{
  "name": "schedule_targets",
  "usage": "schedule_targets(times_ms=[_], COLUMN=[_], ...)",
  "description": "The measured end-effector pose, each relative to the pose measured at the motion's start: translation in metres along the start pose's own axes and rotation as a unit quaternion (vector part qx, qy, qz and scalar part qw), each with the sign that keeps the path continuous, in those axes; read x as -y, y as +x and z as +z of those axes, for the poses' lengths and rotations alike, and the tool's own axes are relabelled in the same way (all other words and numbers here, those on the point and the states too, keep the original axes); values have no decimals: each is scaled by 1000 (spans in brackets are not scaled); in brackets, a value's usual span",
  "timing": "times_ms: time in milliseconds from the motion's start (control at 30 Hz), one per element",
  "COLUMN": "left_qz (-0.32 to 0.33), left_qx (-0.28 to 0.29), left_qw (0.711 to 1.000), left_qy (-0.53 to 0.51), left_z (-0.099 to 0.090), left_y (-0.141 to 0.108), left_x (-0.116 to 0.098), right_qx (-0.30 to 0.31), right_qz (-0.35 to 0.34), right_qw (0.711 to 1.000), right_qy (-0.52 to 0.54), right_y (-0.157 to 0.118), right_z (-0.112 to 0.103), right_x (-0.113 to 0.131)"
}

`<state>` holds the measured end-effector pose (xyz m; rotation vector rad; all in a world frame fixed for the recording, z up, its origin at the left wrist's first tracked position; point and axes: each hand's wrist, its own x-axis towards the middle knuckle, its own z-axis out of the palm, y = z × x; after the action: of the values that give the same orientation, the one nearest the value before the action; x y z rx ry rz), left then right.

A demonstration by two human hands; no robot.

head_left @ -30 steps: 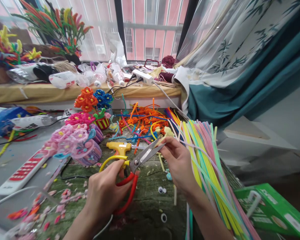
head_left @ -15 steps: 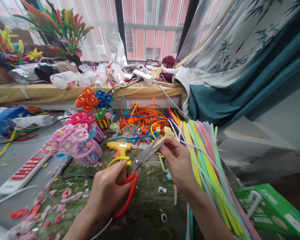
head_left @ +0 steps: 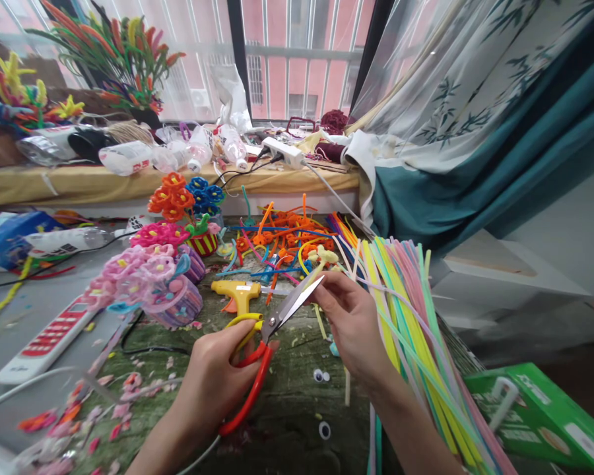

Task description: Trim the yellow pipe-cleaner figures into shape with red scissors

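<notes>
My left hand [head_left: 218, 369] is wrapped round the red and yellow handles of the scissors [head_left: 272, 322], whose blades point up and right, slightly apart. The fingers of my right hand [head_left: 351, 316] pinch a pale yellow fuzzy piece [head_left: 321, 257] beside the blade tips. Part of that piece lies behind the blades, and my fingers hide its lower end. Behind the scissors, a yellow glue gun [head_left: 237, 293] lies on the green table [head_left: 287, 409]. Orange pipe-cleaner pieces [head_left: 292, 237] lie beyond my hands.
Bundled pastel pipe cleaners [head_left: 416, 316] lie right of my right hand, near a green box [head_left: 544, 415]. Pink flowers [head_left: 138, 277] in a purple pot stand at left. Googly eyes [head_left: 324, 430] and pink scraps [head_left: 121, 409] lie in front. A power strip [head_left: 284, 153] rests on the sill.
The pale yellow piece has turned and sits a little lower and further left. The scissor blades have shifted slightly, and the near blade now catches bright light.
</notes>
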<state>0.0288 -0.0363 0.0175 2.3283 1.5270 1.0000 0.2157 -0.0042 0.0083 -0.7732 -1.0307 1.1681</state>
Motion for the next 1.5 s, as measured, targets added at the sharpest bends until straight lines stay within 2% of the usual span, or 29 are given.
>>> schedule_targets(times_ms=[200,500,900,1500], left_qz=[-5,-2,-16,-7], left_qx=[8,38,49,37], left_qw=[1000,999,998,999], left_qy=[-10,-18,-23,-23], left_z=[1,1,2,6], left_y=[0,-1,-2,-3], left_x=[1,2,4,4], right_qx=[-9,-13,-15,-58], right_qz=[14,43,29,-8], right_qw=[999,997,999,996], right_qy=[45,59,-18,-65], right_y=[0,2,4,-1], right_z=[2,0,-4,4], right_x=[3,3,12,13])
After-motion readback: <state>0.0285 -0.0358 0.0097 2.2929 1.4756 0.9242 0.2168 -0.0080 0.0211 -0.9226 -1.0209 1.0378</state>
